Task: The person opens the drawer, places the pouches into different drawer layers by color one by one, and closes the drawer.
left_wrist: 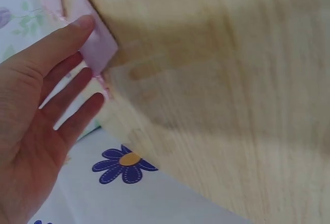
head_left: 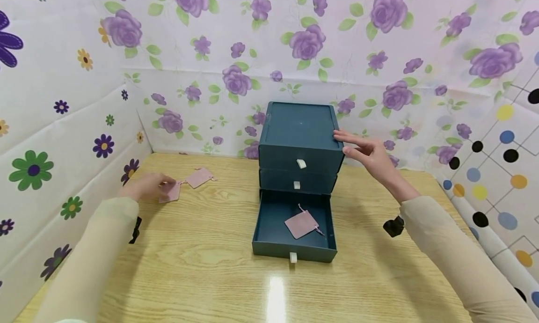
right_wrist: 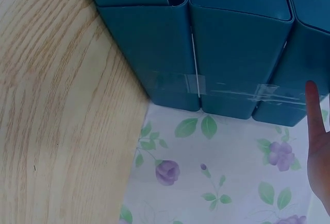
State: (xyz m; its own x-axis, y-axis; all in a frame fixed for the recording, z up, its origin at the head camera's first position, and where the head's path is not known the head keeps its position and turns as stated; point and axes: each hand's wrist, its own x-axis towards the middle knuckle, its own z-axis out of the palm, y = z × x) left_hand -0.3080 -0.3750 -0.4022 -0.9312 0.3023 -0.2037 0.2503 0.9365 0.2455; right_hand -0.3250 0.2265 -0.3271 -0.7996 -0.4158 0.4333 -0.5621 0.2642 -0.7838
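Note:
At the left of the table, my left hand (head_left: 149, 186) pinches a small pink drawstring pouch (head_left: 170, 192) by its edge. In the left wrist view the thumb lies over this pouch (left_wrist: 100, 49), and the other fingers are spread beneath. A second pink pouch (head_left: 200, 177) lies just beyond it. My right hand (head_left: 370, 157) rests its extended fingers on the top right edge of a dark teal drawer unit (head_left: 301, 126). The bottom drawer (head_left: 269, 215) is pulled out, with another pink pouch (head_left: 302, 224) lying in it.
The upper two drawers, with white pull tabs (head_left: 301, 164), are closed. Clear tape (right_wrist: 227, 91) crosses the unit's side. A wooden table (head_left: 202, 267) lies beneath everything, with flower-printed cloth (head_left: 236, 126) behind and patterned cloths at both sides.

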